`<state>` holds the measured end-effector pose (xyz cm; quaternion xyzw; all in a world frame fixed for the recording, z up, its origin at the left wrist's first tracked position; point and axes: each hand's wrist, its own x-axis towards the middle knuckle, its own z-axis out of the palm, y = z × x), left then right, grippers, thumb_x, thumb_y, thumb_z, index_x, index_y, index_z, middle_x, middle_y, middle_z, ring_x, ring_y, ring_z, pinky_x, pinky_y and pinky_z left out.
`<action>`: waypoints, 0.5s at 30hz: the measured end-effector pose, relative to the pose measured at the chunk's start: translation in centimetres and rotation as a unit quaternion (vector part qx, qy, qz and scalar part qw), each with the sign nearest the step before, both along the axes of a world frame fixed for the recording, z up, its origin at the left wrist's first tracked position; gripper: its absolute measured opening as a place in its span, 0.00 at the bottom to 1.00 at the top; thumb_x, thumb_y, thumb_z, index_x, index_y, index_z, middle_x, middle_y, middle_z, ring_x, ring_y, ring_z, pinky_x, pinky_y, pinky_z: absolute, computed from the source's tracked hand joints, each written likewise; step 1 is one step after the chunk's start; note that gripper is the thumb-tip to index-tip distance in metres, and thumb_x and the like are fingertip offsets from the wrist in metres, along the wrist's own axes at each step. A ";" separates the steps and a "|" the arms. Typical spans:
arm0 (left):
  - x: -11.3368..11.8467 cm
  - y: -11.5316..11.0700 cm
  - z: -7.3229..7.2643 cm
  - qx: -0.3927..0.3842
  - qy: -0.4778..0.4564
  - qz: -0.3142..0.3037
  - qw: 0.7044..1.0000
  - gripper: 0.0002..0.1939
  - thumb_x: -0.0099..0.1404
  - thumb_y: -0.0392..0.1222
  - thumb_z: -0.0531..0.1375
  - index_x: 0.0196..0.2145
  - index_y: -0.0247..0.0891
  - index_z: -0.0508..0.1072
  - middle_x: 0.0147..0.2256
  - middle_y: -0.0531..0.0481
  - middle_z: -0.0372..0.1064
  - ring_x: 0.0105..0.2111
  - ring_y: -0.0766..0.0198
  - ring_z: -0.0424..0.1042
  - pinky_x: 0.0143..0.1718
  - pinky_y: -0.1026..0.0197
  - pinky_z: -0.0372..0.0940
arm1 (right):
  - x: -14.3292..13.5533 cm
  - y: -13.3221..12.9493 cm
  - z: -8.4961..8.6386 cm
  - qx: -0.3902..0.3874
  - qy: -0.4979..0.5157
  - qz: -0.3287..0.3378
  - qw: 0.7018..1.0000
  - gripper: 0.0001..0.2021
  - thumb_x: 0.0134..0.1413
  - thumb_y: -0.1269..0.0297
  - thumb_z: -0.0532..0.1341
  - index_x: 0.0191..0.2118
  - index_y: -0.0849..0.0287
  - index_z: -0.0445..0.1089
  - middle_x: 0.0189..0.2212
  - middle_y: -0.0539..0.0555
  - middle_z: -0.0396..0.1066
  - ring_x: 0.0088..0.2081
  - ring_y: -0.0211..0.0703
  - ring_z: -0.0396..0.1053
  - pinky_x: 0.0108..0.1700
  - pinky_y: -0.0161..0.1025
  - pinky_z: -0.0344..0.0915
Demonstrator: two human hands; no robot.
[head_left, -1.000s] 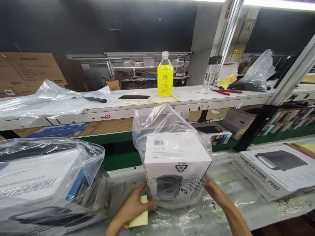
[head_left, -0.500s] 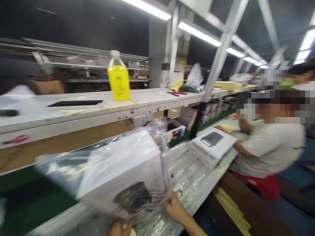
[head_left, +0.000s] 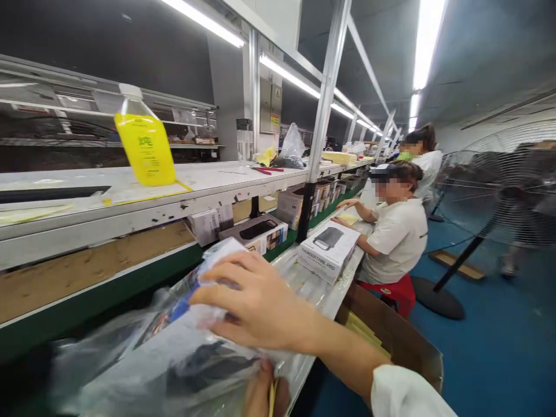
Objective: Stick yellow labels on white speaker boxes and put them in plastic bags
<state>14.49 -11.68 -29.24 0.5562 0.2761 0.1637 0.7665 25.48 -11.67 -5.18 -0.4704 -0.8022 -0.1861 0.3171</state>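
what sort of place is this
Probably a factory packing line: there's a plastic-bagged box in the foreground, a co-worker seated at a long bench with a printed box on it, and more boxes beneath the shelf.

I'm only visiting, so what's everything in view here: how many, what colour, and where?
Bagged box: one, white in clear plastic, lower left
Shelf: one, white, left to centre
Bottle: one, yellow, on shelf
Red-handled tool: one, red, on shelf
Shelf bag: one, clear, on shelf
Bench: one, pale grey, below shelf
Labelled box: one, white, on bench
Stored boxes: several, mixed, under shelf
Other people: at least two, wearing white, along bench
Stool: one, red, under nearest person
Carton: one, brown, beside bench
Fan: one, dark, far right
Lights: several, white, overhead
Right grip: one, bare hand, over bagged box
Left grip: one, bare hand, bottom edge, partly hidden
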 end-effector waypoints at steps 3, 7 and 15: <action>0.9 -0.1 3.5 -0.205 -0.230 0.003 0.951 0.38 0.57 0.82 0.61 0.42 0.43 0.80 0.22 0.55 0.69 0.12 0.75 0.42 0.16 0.64 0.46 | -2.3 4.2 2.2 -0.071 -0.065 0.114 0.989 0.16 0.71 0.64 0.60 0.60 0.59 0.74 0.58 0.58 0.75 0.63 0.48 0.68 0.68 0.48 0.64; -1.2 1.6 8.9 -0.234 -0.326 -0.023 0.916 0.31 0.64 0.69 0.67 0.53 0.43 0.80 0.48 0.45 0.81 0.11 0.84 0.42 0.15 0.66 0.34 | -4.7 8.0 3.0 -0.137 -0.041 0.276 0.950 0.25 0.67 0.67 0.64 0.67 0.63 0.67 0.72 0.64 0.61 0.73 0.50 0.57 0.74 0.49 0.57; -11.9 1.5 5.7 -0.143 -0.226 0.049 0.962 0.26 0.60 0.55 0.75 0.49 0.33 0.82 0.41 0.37 0.83 0.11 0.78 0.51 0.15 0.64 0.40 | -4.0 8.8 -2.1 -0.160 0.169 0.233 0.944 0.35 0.58 0.38 0.69 0.68 0.41 0.69 0.77 0.51 0.52 0.77 0.64 0.49 0.77 0.62 0.44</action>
